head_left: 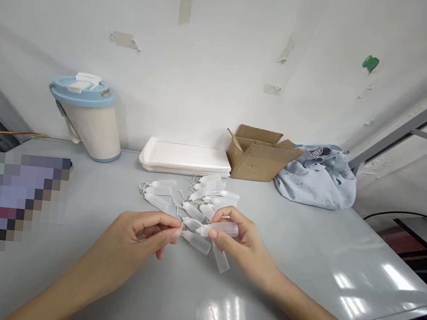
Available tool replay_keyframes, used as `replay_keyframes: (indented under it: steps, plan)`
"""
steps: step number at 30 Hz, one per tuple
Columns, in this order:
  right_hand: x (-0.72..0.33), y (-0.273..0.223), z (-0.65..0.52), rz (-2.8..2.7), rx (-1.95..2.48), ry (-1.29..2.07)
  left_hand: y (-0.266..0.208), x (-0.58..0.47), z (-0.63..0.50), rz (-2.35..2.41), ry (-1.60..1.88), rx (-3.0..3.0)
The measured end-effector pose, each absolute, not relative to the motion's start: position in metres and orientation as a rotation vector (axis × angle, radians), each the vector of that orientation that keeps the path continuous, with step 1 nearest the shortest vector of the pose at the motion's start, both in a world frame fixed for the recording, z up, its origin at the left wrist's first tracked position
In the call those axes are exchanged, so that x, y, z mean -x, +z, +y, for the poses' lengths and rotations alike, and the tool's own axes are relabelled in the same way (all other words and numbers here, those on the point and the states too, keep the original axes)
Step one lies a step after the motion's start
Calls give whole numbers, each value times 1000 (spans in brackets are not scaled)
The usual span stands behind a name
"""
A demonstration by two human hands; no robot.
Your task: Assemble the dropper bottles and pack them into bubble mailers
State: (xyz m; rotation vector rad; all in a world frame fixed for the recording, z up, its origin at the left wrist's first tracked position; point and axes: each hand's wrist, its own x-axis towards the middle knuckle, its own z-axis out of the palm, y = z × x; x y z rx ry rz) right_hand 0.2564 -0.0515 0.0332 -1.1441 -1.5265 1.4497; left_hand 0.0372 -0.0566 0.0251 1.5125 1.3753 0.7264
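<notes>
My right hand (245,238) grips a small translucent bottle (227,228) between thumb and fingers, its white tapered cap pointing left. From the cap a thin cord (188,222) runs toward my left hand (146,231), whose thumb and index finger are pinched on the cord's end. Just behind and below the held bottle, several similar bottles (192,211) with white caps and thin cords lie in a loose pile on the grey table (148,289). A few more bottles (156,202) lie a little to the left of that pile.
Along the wall stand a cream tumbler (93,128) with a blue lid, a stack of white packets (187,157), an open cardboard box (261,159) and a bunched light-blue cloth (317,177). A blurred-out flat item (13,196) lies at the left.
</notes>
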Motion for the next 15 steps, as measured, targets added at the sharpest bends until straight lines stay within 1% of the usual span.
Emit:
replay_keyframes:
  steps: [7, 15]
  plan:
    - [-255, 33, -54, -1458, 1060, 1626, 25, -39, -57, 1186, 691, -1308]
    - [-255, 30, -54, -1443, 1035, 1627, 21, -41, -55, 1103, 719, -1276]
